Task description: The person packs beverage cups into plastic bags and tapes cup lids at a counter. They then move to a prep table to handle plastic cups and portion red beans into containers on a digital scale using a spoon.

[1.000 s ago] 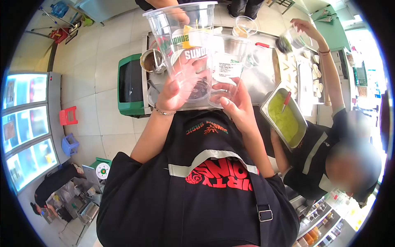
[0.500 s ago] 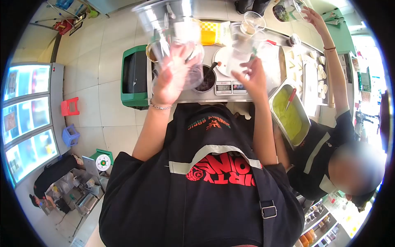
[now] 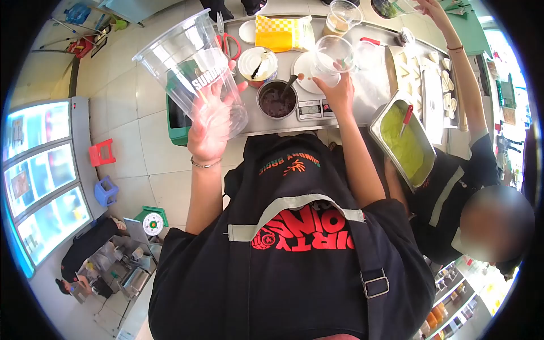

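Observation:
My left hand point(image 3: 209, 122) is closed around a big clear plastic cup point(image 3: 178, 65) with white lettering; it tilts to the left, beyond the table's edge. I cannot tell whether several cups are nested there. Fingers of my right hand point(image 3: 340, 93) grip a smaller-looking clear cup point(image 3: 324, 61) above the round white plate point(image 3: 304, 71) of a digital scale point(image 3: 316, 110). Whether that cup touches the plate is unclear. Left of the scale stands a metal pot point(image 3: 276, 101) of dark contents with a black-handled spoon. Behind it is an open can point(image 3: 258, 65).
Red scissors point(image 3: 229, 46) and a yellow checked bag point(image 3: 283, 34) lie toward the back. A cup with brown contents point(image 3: 340, 21) stands near the far edge. At right, a co-worker holds a metal pan point(image 3: 405, 141) of green paste and raises another cup point(image 3: 391, 8).
My left hand has moved left and down with its cup, which now leans left. My right hand has shifted slightly left with its cup. The co-worker's pan has moved slightly right.

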Demonstrator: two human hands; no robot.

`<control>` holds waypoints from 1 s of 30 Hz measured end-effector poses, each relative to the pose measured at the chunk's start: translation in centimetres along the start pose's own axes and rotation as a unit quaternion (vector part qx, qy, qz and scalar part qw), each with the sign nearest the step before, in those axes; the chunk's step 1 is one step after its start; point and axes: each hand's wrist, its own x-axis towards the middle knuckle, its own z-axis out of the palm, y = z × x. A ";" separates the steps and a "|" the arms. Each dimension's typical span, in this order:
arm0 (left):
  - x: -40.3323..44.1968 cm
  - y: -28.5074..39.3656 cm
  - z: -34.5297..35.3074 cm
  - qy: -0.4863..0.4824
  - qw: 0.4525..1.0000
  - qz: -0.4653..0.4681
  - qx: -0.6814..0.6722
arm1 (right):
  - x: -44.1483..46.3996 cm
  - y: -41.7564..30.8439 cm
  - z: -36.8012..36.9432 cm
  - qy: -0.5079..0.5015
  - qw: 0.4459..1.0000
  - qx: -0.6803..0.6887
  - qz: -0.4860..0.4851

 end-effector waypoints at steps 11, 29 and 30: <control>-1.3 0.4 -1.9 -0.013 0.999 -0.026 0.027 | -10.6 0.8 -5.2 -0.122 0.990 -0.044 0.058; -0.8 0.5 -2.2 -0.046 0.997 -0.053 0.006 | -9.7 -3.3 -6.5 -0.182 0.965 -0.179 0.056; -1.0 0.6 -2.2 -0.039 0.998 -0.055 0.010 | -9.5 -2.7 -5.7 -0.123 0.986 -0.111 0.011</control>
